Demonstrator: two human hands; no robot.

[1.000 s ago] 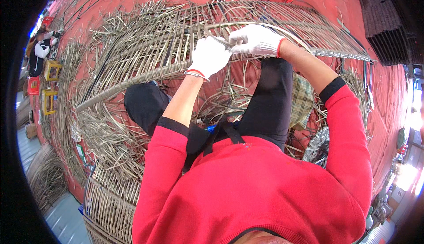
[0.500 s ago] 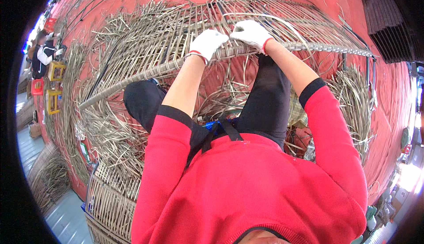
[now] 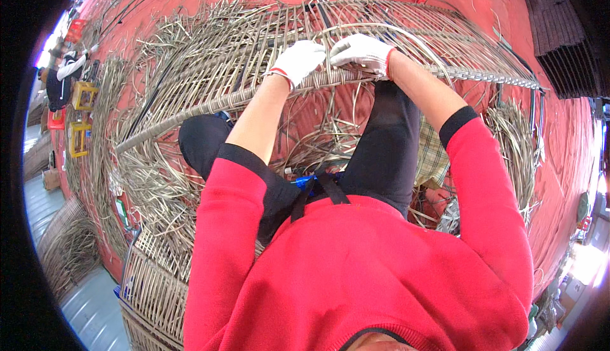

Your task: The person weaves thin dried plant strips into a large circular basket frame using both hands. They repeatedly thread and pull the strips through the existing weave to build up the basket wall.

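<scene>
left hand [image 3: 298, 60] gloved, closed on wicker panel rim [image 3: 210, 106] | right hand [image 3: 363, 52] gloved, pinching a cane strand [image 3: 406, 36] just beside it | hands have shifted up and closer together since a second ago | panel lies across the knees over red floor [image 3: 559, 135] | weaving seems ongoing

Both hands sit side by side on the woven panel's [image 3: 210, 65] near rim [image 3: 190, 117], left hand [image 3: 298, 60] beside right hand [image 3: 362, 52].
</scene>
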